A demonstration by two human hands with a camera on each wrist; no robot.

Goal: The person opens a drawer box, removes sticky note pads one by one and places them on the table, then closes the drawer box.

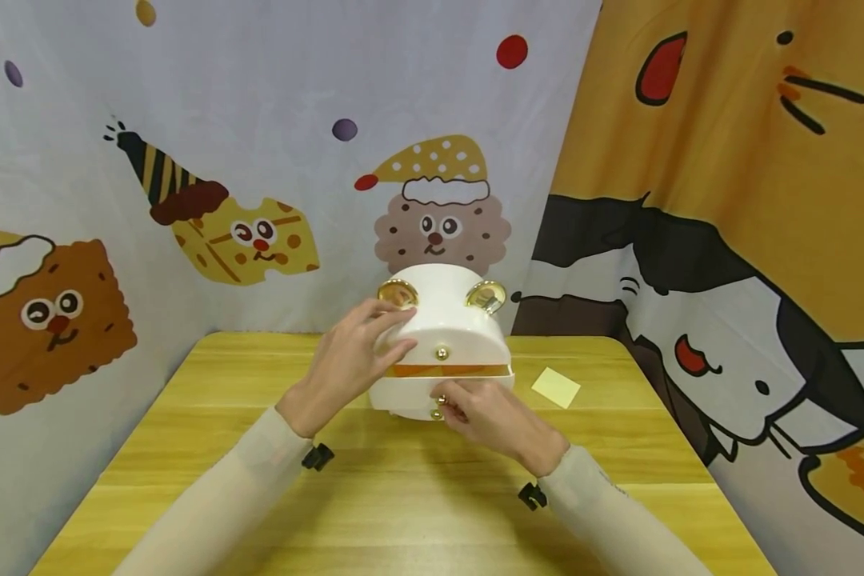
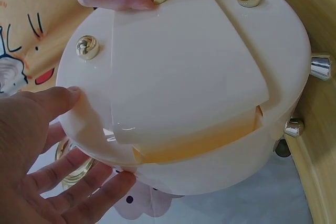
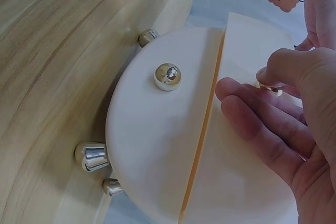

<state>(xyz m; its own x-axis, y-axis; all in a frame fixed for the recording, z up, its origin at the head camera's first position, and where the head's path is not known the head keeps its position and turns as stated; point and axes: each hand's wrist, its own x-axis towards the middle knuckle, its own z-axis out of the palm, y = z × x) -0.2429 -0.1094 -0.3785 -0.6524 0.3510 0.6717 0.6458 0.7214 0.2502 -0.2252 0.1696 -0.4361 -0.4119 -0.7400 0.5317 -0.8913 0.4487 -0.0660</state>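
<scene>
A small white rounded drawer box (image 1: 442,296) stands on the table, with gold knobs on its front and two gold ear-like rounds on top. Its middle drawer (image 1: 403,394) is pulled partly out, baring an orange inside. My right hand (image 1: 493,416) pinches that drawer's gold knob (image 3: 271,89) between thumb and fingers. At the box's left side is my left hand (image 1: 353,352), fingers spread and fairly straight; in the left wrist view its thumb touches the front edge and fingertips reach the side. The upper knob (image 1: 442,353) and lower knob (image 3: 167,76) are untouched.
A pale yellow sticky note (image 1: 556,387) lies on the wooden table (image 1: 418,512), right of the box. Printed cartoon curtains (image 1: 259,96) hang behind and to the sides. Short metallic feet (image 3: 92,156) hold the box up.
</scene>
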